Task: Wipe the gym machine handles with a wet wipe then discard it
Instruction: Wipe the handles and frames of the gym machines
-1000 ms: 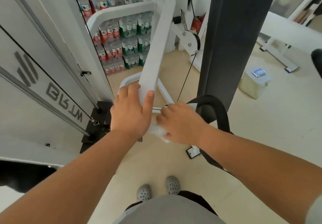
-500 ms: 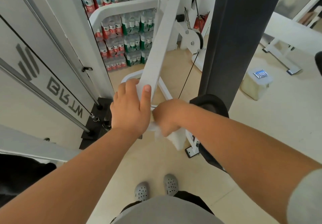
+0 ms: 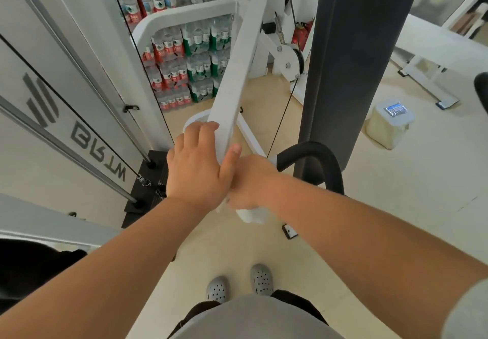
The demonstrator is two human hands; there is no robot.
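While the left hand (image 3: 200, 169) is clamped round the white lever arm (image 3: 232, 88), fingers one side and thumb the other, and the right hand (image 3: 253, 183) has the wet wipe (image 3: 252, 213) bunched in its fist at that arm's lower end, we see three risks, biggest first. One: we judge the arm is loaded through the cable (image 3: 280, 125), so if the left grip slips on a damp surface the arm could swing and pinch fingers. Two: the black padded handle (image 3: 317, 159) sits just beside the right wrist, and we can't tell whether it has been wiped, so it's easy to skip. Three: a loose tail of wipe hangs below the fist and could tear or drop to the floor. Counts, big to small: one dark upright column (image 3: 343, 61), one white arm, bottle packs (image 3: 184, 69) stacked behind — too many to count reliably — one black handle in view, one lidded plastic tub (image 3: 390, 127) well off to the right, two hands, two grey clogs (image 3: 217, 288), one wipe.
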